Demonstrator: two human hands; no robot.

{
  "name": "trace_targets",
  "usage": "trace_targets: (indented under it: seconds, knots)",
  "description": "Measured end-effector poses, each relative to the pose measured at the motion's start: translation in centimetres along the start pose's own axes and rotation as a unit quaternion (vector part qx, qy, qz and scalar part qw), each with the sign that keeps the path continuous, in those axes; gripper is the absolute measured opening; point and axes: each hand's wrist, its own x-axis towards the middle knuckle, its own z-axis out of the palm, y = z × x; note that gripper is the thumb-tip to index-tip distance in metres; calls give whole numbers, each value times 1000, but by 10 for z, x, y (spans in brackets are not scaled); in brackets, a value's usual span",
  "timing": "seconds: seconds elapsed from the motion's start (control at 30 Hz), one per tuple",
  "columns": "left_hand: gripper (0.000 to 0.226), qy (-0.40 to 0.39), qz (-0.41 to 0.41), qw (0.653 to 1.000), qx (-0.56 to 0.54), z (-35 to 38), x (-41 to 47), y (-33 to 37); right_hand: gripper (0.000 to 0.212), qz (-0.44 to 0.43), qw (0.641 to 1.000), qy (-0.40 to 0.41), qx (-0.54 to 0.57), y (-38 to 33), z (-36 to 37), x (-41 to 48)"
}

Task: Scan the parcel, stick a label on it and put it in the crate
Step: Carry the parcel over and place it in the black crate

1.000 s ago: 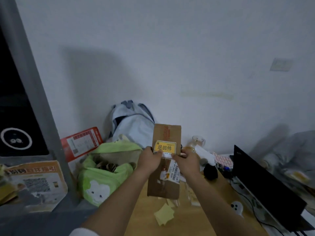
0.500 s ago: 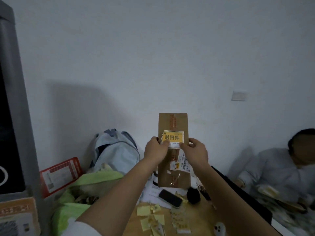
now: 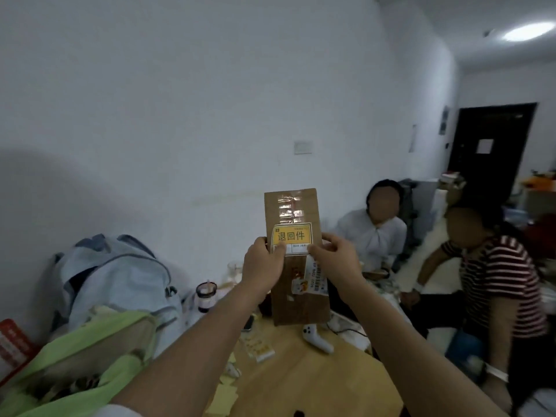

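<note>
I hold a tall brown cardboard parcel [image 3: 291,212] upright at arm's length, above the wooden table [image 3: 307,383]. A yellow label [image 3: 291,236] with black characters lies across its upper front, over a white strip. My left hand [image 3: 263,267] grips the parcel's left edge, its thumb pressed on the label's lower left corner. My right hand [image 3: 337,261] grips the right edge, its thumb at the label's lower right corner. A white barcode sticker [image 3: 316,279] sits lower on the parcel. No crate or scanner shows.
A green bag [image 3: 75,365] and a pale blue backpack [image 3: 117,281] fill the left. Yellow label sheets [image 3: 258,349], a white controller [image 3: 317,338] and a cup [image 3: 206,296] lie on the table. Two people [image 3: 493,284] sit at the right, near a dark door [image 3: 490,145].
The view has swung right and upward, bringing two seated people and a door into sight. Both hands keep the same hold on the parcel and label, which stays raised before me.
</note>
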Motion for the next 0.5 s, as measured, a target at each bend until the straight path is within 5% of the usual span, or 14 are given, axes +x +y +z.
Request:
trace_targets:
  seconds: [0.33,0.5]
  knots:
    - [24,-239,69,963,-99,126,-84,94,37,64,972,221,-43,7,-181,-82]
    - [36,-330,91,932,-122,190,-143,146,38,79,939,330,-54,10,-271,-137]
